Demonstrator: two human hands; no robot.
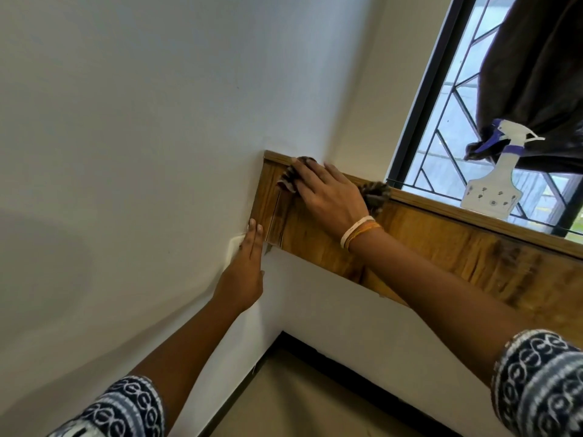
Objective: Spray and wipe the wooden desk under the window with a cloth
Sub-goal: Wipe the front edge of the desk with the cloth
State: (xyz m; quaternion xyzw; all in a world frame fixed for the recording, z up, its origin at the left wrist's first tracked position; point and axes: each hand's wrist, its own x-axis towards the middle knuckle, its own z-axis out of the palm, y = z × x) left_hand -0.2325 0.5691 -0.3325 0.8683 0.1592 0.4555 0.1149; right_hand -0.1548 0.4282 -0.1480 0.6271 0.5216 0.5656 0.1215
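The wooden desk (426, 244) runs along the wall under the window (441, 146), seen tilted. My right hand (328, 193) lies flat with straight fingers on a brown patterned cloth (377, 193), pressing it onto the desk's far left corner. Parts of the cloth stick out beyond the fingertips and behind the wrist. My left hand (249, 263) rests with straight fingers against the desk's left end and a white wall plate (235, 247). A white spray bottle (495, 181) with a purple trigger stands on the desk's back edge by the window, well right of both hands.
White walls (142, 137) meet at the corner behind the desk. A dark curtain (533, 74) hangs bunched over the window, just above the spray bottle. Below the desk are a white wall, a black skirting and a beige floor (303, 402).
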